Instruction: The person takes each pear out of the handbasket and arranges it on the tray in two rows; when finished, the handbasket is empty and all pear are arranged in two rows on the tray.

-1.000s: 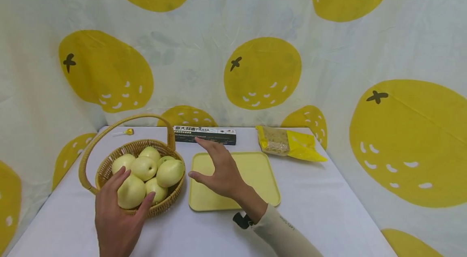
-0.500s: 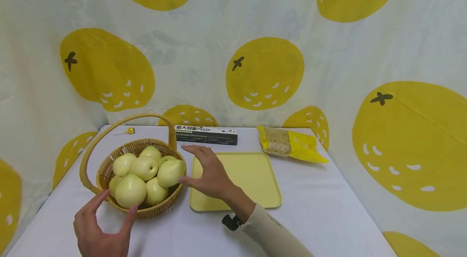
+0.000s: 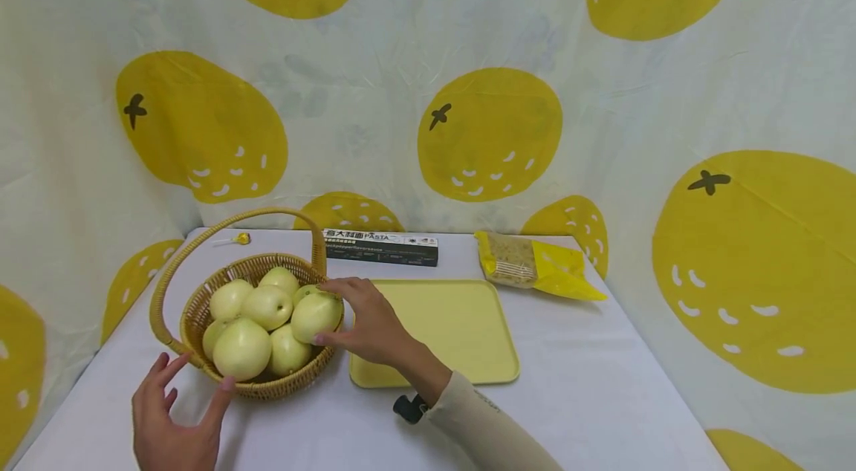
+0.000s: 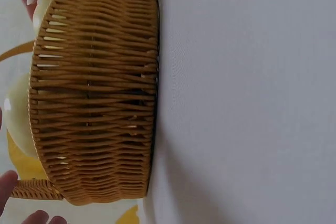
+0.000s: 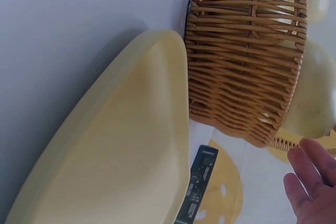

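Observation:
Pale yellow-green pears (image 3: 242, 349) fill a woven wicker basket (image 3: 294, 384) with a tall arched handle, at the table's left. My right hand (image 3: 368, 322) spans the rightmost pear (image 3: 316, 316), fingertips at its top and thumb at its lower side. That pear still sits among the others at the rim. In the right wrist view several fingers (image 5: 310, 174) extend below the pear (image 5: 313, 93). My left hand (image 3: 175, 411) stands at the basket's near left side, thumb and fingers spread and nothing between them. Its fingertips are near the handle's base and the front rim.
A pale yellow tray (image 3: 441, 333) lies just right of the basket. Behind stand a dark pasta box (image 3: 381, 248) and a yellow food packet (image 3: 535, 263). A lollipop (image 3: 241, 238) lies at the back left of the white-covered table (image 3: 588, 397). A fruit-print curtain (image 3: 374, 122) surrounds it.
My right hand has come left and down from above the tray onto the rightmost pear. The left hand has drawn back from over the pears to the basket's near left side.

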Demonstrator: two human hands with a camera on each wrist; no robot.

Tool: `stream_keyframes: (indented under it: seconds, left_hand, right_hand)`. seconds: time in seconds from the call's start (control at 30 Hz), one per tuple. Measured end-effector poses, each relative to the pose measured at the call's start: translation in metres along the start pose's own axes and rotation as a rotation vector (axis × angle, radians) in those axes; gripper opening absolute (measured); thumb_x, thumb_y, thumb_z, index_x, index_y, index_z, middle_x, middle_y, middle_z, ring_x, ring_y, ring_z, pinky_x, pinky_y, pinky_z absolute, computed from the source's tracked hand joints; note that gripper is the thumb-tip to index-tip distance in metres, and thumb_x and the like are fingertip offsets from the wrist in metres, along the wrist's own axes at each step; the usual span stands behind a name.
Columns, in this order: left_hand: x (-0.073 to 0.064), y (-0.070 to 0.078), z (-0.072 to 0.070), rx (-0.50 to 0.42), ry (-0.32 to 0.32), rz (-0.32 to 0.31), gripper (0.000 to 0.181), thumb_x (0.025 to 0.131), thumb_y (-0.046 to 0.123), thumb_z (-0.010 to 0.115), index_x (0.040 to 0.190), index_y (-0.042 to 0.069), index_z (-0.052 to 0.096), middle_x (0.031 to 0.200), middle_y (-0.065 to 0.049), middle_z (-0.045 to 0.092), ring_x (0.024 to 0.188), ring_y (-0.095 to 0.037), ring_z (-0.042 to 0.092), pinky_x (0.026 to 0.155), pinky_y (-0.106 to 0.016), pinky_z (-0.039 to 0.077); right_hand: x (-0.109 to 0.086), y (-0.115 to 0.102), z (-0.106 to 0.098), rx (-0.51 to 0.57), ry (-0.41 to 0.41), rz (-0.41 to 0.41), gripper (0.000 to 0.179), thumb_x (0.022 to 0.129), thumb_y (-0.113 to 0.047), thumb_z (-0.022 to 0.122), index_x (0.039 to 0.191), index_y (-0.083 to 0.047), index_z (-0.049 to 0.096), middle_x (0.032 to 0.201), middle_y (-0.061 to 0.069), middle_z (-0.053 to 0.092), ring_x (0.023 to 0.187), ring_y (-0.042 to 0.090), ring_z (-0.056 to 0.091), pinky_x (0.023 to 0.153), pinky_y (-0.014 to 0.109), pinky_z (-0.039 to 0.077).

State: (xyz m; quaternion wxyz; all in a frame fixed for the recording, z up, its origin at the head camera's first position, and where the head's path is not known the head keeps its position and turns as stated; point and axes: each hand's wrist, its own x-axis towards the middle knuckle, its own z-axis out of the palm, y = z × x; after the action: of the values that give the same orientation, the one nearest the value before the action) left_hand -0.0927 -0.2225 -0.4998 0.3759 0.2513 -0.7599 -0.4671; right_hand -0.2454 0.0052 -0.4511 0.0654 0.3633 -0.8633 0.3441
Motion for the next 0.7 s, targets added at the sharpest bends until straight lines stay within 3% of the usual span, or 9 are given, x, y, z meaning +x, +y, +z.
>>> stream_keyframes:
  seconds: [0.17,0.4,0.57,0.7]
  left_hand:
    - [0.005,-0.005,0.002,0.023,-0.088,-0.069,0.067,0.088,0.024,0.089,0.148,0.017,0.060,0.168,-0.001,0.044,0.158,-0.012,0.037,0.117,-0.006,0.035]
    - [0.006,-0.005,0.004,0.061,-0.150,-0.150,0.068,0.090,0.032,0.088,0.150,0.019,0.058,0.170,-0.001,0.043,0.160,-0.014,0.036,0.123,-0.015,0.042]
    - [0.008,-0.004,0.003,0.075,-0.202,-0.167,0.068,0.091,0.033,0.087,0.150,0.017,0.058,0.169,-0.005,0.044,0.156,-0.029,0.043,0.097,0.006,0.043]
    - [0.009,-0.004,0.002,0.093,-0.232,-0.188,0.069,0.091,0.034,0.087,0.150,0.017,0.057,0.166,-0.009,0.048,0.145,-0.042,0.055,0.077,0.012,0.040]
  right_hand:
    - [0.005,-0.002,0.006,-0.022,-0.021,-0.001,0.071,0.084,-0.051,0.089,0.145,-0.029,0.062,0.147,-0.005,0.062,0.130,0.014,0.059,0.106,0.029,0.057]
    - [0.011,-0.003,0.007,-0.054,-0.046,0.013,0.069,0.083,-0.047,0.091,0.143,-0.028,0.064,0.139,-0.004,0.067,0.118,0.012,0.060,0.097,0.022,0.055]
    - [0.014,-0.004,0.007,-0.056,-0.058,0.023,0.068,0.083,-0.045,0.092,0.143,-0.028,0.065,0.141,-0.006,0.069,0.114,0.012,0.059,0.095,0.021,0.054]
    - [0.016,-0.006,0.005,-0.037,-0.070,0.032,0.067,0.082,-0.044,0.092,0.142,-0.029,0.066,0.136,-0.008,0.072,0.105,0.009,0.055,0.090,0.019,0.051]
